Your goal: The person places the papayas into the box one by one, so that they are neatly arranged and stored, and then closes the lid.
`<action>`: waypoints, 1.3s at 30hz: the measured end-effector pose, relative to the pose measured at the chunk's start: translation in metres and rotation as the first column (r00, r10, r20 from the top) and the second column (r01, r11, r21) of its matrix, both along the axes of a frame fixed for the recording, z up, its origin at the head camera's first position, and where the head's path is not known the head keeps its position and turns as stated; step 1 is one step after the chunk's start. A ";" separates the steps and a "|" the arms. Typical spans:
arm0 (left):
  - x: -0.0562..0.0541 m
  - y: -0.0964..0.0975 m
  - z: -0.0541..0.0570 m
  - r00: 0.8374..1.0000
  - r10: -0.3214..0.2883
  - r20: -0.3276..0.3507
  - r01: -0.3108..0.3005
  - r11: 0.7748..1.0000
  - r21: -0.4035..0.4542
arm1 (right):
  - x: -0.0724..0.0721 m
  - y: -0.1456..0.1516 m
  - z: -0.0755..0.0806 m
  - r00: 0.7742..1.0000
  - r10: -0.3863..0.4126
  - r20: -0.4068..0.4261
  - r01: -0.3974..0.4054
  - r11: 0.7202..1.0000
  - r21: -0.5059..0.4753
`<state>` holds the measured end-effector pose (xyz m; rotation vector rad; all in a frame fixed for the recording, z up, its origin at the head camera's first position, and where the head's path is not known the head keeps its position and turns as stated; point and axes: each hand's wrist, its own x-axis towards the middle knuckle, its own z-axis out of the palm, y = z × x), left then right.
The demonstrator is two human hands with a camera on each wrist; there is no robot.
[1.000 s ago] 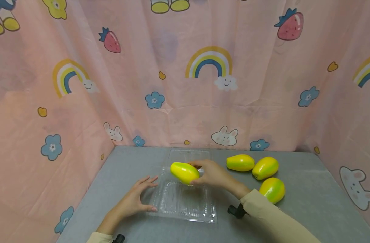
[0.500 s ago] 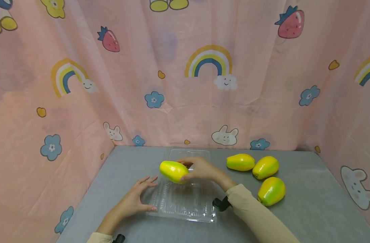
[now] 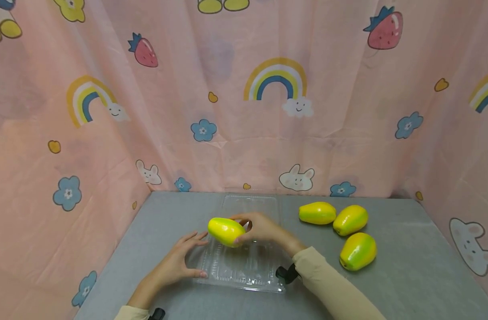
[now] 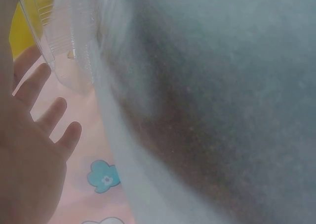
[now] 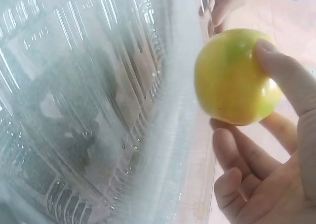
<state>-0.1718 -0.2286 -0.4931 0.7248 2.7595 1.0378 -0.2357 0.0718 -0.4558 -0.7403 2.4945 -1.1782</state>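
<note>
My right hand [image 3: 264, 229] grips a glossy yellow-green papaya [image 3: 225, 231] by one end, above the left part of a clear plastic clamshell box [image 3: 248, 286]. In the right wrist view the thumb presses on one side of the papaya [image 5: 234, 78], with fingers on the other side. My left hand [image 3: 173, 266] is at the box's left edge, fingers spread and relaxed, thumb near the front left corner. Whether it touches the box is hard to tell. In the left wrist view the fingers of the left hand [image 4: 34, 130] are loosely extended beside the clear box wall [image 4: 64, 51].
The box's raised clear lid [image 3: 249, 204] lies toward the back. Three more papayas lie on the right of the grey table [image 3: 408, 266]: one at the back [image 3: 317, 213], one beside it [image 3: 350, 220] and one nearer [image 3: 358, 251]. A pink patterned curtain [image 3: 235, 155] surrounds the table.
My right hand has carried the papaya leftward over the box, then slightly lower toward the front. My left hand has stayed in place.
</note>
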 end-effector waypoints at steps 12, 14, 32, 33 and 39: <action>-0.001 0.000 -0.001 1.000 0.012 0.002 -0.012 1.000 -0.014 | 0.005 -0.006 -0.004 0.999 -0.012 -0.039 0.015 0.997 0.069; 0.000 0.000 -0.001 1.000 0.013 0.006 -0.013 1.000 -0.013 | 0.005 -0.006 -0.005 0.999 -0.016 -0.037 0.019 0.998 0.066; -0.001 -0.002 -0.005 1.000 0.016 0.014 -0.016 1.000 0.006 | 0.005 -0.010 -0.015 0.998 -0.010 0.066 0.005 0.997 0.075; -0.001 -0.002 -0.005 1.000 0.017 0.022 -0.017 1.000 0.007 | 0.005 -0.010 -0.016 0.996 -0.010 0.086 0.004 0.998 0.069; -0.001 -0.001 -0.004 1.000 0.015 0.028 -0.015 1.000 0.015 | 0.007 -0.011 -0.018 0.993 -0.021 0.116 0.013 0.998 0.067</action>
